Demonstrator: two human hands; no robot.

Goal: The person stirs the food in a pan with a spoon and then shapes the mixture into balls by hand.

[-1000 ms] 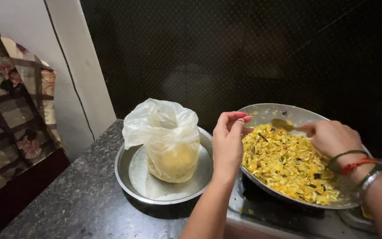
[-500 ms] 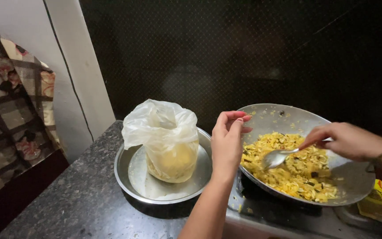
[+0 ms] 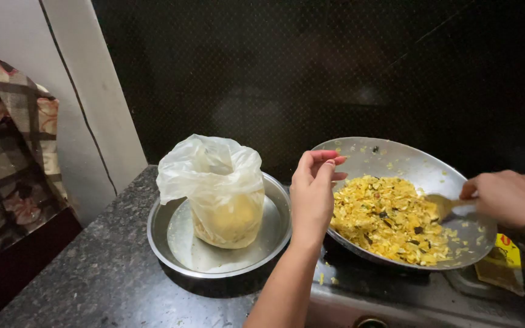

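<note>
The left hand (image 3: 312,195) grips the near-left rim of a wide, shallow grey metal pan (image 3: 408,164), fingers curled together over the edge and thumb on the outside. The pan sits tilted on a dark stove top (image 3: 396,291) and carries a heap of yellow flaked food with dark bits (image 3: 390,218), piled toward its lower middle, with loose flakes on the bare metal above.

The right hand (image 3: 508,195) comes in from the right edge, fingers closed around the handle of a metal spoon (image 3: 442,205) whose bowl rests at the right side of the heap. A green and a red band circle that wrist.

Just left of the pan, a round steel bowl (image 3: 171,243) stands on the speckled dark stone surface (image 3: 92,279). Inside it is a translucent plastic bag (image 3: 214,176), mouth open and crumpled, holding what looks like more yellow food low down, though the plastic blurs it. A yellow packet (image 3: 502,264) lies at the stove's right edge. A chequered cloth (image 3: 7,152) hangs at far left.
</note>
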